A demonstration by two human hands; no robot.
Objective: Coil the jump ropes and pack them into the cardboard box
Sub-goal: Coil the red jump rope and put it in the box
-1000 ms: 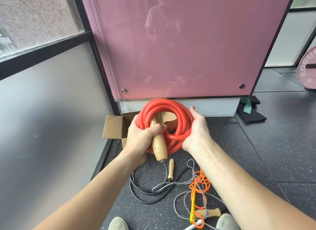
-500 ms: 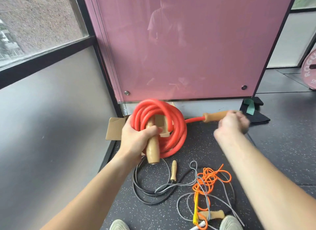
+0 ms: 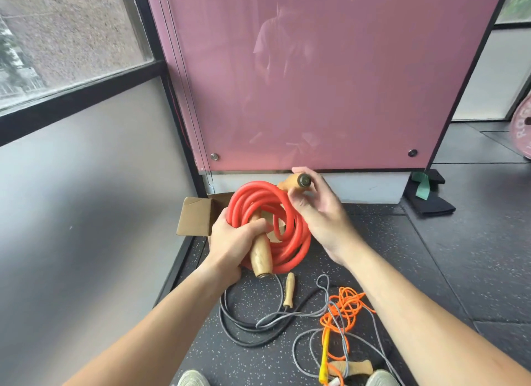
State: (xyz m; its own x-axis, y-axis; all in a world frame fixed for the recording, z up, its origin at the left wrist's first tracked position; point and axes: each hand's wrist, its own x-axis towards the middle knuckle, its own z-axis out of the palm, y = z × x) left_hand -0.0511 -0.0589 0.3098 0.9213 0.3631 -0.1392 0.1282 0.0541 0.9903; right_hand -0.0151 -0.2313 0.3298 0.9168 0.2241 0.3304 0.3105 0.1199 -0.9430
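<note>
Head view: I see the right hand [image 3: 319,213] pinching the second wooden handle [image 3: 296,181] at the coil's one o'clock. Half a second ago it was stretched out toward three o'clock with the tail taut. That last length now lies against the thick red rubber jump rope [image 3: 253,193], which the left hand [image 3: 232,242] clenches together with the first wooden handle [image 3: 261,256]. I judge this coil nearly finished. The open brown cardboard box [image 3: 195,216] sits just behind at ten o'clock, and the thin orange rope [image 3: 342,305] and black rope [image 3: 238,328] lie loose on the floor at six.
</note>
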